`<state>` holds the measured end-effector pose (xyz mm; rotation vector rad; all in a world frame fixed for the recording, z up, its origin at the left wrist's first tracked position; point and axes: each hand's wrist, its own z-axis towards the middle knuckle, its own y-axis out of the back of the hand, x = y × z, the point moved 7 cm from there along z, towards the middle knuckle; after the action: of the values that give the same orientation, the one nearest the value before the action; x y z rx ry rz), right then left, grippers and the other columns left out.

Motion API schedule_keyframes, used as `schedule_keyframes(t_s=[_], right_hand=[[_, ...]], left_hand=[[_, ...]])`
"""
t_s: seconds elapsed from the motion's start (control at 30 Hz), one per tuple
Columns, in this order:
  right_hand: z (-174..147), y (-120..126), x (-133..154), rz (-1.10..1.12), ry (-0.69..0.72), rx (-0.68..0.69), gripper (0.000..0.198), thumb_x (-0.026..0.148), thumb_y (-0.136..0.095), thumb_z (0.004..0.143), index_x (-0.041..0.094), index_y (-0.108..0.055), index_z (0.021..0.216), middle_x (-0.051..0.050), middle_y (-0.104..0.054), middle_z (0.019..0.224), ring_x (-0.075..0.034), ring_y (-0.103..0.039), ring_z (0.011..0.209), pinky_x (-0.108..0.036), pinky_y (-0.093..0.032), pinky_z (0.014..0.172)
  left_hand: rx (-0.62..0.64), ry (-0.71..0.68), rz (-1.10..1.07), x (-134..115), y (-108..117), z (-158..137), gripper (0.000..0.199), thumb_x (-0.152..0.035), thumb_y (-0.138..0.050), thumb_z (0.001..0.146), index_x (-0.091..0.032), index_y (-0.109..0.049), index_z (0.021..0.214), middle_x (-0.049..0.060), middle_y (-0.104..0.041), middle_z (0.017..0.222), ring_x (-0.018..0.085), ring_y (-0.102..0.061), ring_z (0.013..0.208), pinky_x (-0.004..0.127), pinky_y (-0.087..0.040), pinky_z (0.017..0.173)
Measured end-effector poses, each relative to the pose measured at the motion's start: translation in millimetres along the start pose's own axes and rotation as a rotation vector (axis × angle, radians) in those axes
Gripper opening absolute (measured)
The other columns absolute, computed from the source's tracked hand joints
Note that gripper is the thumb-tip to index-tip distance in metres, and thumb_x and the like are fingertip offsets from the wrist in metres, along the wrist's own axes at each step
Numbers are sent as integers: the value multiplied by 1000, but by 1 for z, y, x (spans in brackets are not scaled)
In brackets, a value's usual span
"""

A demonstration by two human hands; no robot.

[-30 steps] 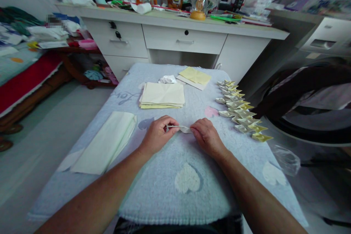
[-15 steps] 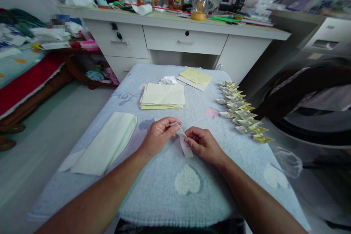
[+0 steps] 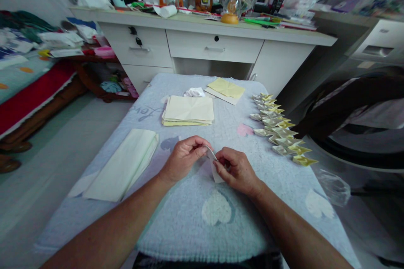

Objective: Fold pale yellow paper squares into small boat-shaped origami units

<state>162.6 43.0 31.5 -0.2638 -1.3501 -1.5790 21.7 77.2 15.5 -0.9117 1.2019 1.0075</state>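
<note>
Between my two hands is a small piece of folded white paper (image 3: 215,171), held above the cloth-covered table (image 3: 176,222). My left hand (image 3: 186,156) pinches its upper left corner between thumb and fingers. On the paper's right edge, the thumb and curled fingers of my right hand (image 3: 236,169) are closed. The paper's lower end hangs down, partly hidden behind the right hand. Beyond my hands lies a stack of creased cream sheets (image 3: 188,109), with a yellow one at the bottom. Along the right side stand several folded paper boats (image 3: 277,128), white and yellow.
A folded pale cloth or paper bundle (image 3: 124,168) lies at the left. Yellow and white sheets (image 3: 225,89) and a crumpled white tissue (image 3: 194,92) are at the back. A cluttered white desk (image 3: 214,46) stands behind; a clear plastic bag (image 3: 333,187) is off the right edge.
Both hands have shifted slightly, and the right fingers have curled further over the paper. The paper now bends at its top edge, and less of it shows.
</note>
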Motion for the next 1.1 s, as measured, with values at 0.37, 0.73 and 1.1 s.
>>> schedule_keyframes(t_s=[0.37,0.73,1.1], right_hand=[[0,-5,8,-133,93,5,12,10,-49,78,19,-48,70,2,-48,62,-10,-44,58,-23,-32,57],[-4,-13,-12,346,-205,50,18,28,-55,85,18,-51,69,5,-45,56,-8,-39,50,-20,-30,48],[-3,-20,-38,726,-411,-109,27,38,-64,81,20,-44,76,6,-44,61,-7,-37,52,-19,-28,47]], left_hand=[[32,-48,5,-9,-2,-3,12,-26,-64,83,-16,-66,77,3,-65,78,15,-58,78,27,-45,74],[-111,-80,99,-5,4,-10,28,-36,-55,87,-20,-59,110,5,-59,99,15,-52,79,26,-43,72],[30,-250,687,-17,-32,-20,33,-36,-73,74,-22,-55,98,9,-48,114,26,-49,115,39,-43,97]])
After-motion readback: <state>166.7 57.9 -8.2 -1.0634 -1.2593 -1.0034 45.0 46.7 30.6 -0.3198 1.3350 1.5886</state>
